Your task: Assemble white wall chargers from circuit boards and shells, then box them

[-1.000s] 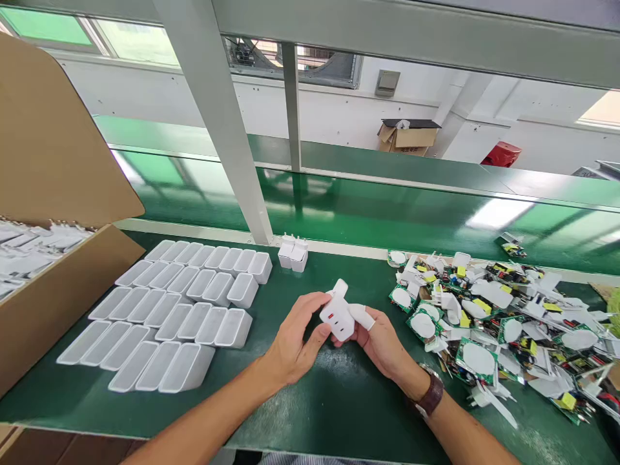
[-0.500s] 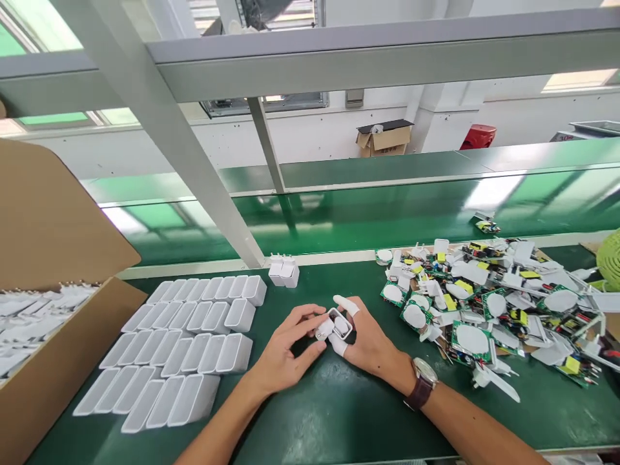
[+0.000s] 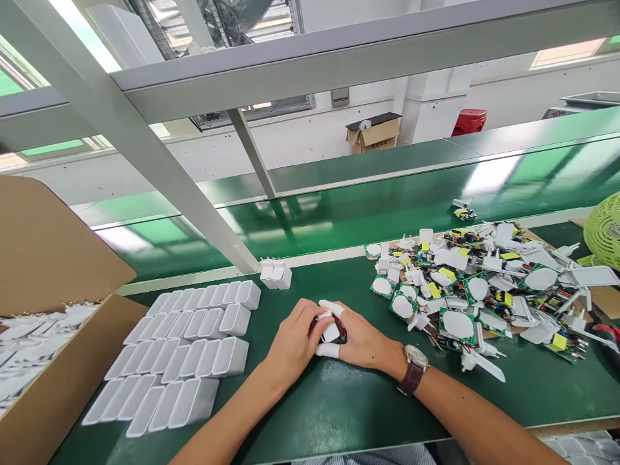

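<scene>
Between both hands, over the green bench, is a small white plastic charger case (image 3: 330,334), largely hidden by fingers. My right hand (image 3: 364,339), with white covers on its thumb and a finger, is wrapped round it from the right. Fingers and thumb of my left hand (image 3: 296,336) are pinched together on a small white part at the case's upper end. To the left, open white cases (image 3: 231,355) lie in rows. Beyond my hands stand a few white plug chargers (image 3: 276,275) side by side.
A heap of circuit boards (image 3: 458,325) with white plates and yellow parts spreads over the right side. At far left, an open cardboard box (image 3: 92,349) holds white parts. A grey frame post (image 3: 194,206) slants down to the bench's back edge. A green basket (image 3: 603,229) sits far right.
My left fingers have closed in over the top of the white case and now press the small white part against it. The view has tilted and shifted slightly.
</scene>
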Motion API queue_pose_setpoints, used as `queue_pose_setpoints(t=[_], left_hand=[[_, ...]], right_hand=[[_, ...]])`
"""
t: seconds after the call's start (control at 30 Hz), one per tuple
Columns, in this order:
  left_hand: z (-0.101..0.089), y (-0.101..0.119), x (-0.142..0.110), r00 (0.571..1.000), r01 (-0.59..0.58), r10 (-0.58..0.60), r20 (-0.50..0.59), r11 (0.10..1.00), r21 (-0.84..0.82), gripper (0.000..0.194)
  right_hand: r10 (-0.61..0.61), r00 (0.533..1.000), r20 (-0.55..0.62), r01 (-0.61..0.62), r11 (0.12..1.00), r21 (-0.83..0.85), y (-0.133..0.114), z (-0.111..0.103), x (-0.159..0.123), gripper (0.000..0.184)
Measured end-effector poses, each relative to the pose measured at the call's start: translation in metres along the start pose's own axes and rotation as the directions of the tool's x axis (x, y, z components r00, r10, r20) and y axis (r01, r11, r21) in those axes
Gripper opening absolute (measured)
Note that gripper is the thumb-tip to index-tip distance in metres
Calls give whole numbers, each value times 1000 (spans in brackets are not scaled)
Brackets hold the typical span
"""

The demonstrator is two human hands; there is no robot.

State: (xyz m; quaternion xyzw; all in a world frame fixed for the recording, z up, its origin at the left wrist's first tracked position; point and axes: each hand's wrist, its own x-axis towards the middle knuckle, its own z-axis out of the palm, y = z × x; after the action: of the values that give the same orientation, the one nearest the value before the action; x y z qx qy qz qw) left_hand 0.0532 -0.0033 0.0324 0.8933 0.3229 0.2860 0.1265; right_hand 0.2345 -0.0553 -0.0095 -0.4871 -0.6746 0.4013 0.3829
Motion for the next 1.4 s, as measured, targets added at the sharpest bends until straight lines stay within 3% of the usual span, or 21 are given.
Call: queue_pose_setpoints(t=[0.1,0.17,0.27,0.33,0.37,0.43,0.5,0.6,0.7,0.87,1.2,1.3,1.4], left_hand=[[-6,-4,1,993,21,-20,117,1000,-9,13],[-11,-1,4,974,46,-61,220,996,73,16],[-23,7,14,913,45,-131,386,974,223,19],[-39,5,28,865,32,-117,487,983,180,15],[-49,-1,37,854,40,-105,509,990,138,18],[-72,-20,55,868,85,-132,480,989,118,47],[-92,-46,72,877,160,-242,416,962,221,77],[-105,-81,88,793,262,-392,466,910,321,97],[-101,-99,94,732,286,-416,539,906,311,90],[-90,-100,93,750,244,-375,545,923,298,60],[-88,-100,100,769,242,-382,513,916,320,65],[-94,-92,100,809,234,-368,459,917,322,80],[-120,-83,78,899,198,-293,326,935,294,83]], right_hand=[[-3,1000,13,3,1000,30,4,-1,1,74],[-17,1000,4,17,999,38,7,2,2,68],[-58,998,-10,58,998,29,9,8,1,55],[-71,997,-32,71,997,18,10,10,1,50],[-75,995,-58,76,997,13,11,11,2,52],[-79,987,-142,79,997,-1,13,9,9,59],[-46,974,-221,42,999,-23,13,7,24,61],[55,969,-243,-83,991,-106,8,5,61,46],[117,963,-242,-161,972,-172,1,10,102,27],[143,967,-213,-186,962,-200,-9,18,142,18],[108,992,-58,-122,927,-356,-31,4,135,37],[122,992,-32,-123,878,-463,-40,-9,124,45],[148,989,-19,-130,791,-598,-46,-42,104,41]])
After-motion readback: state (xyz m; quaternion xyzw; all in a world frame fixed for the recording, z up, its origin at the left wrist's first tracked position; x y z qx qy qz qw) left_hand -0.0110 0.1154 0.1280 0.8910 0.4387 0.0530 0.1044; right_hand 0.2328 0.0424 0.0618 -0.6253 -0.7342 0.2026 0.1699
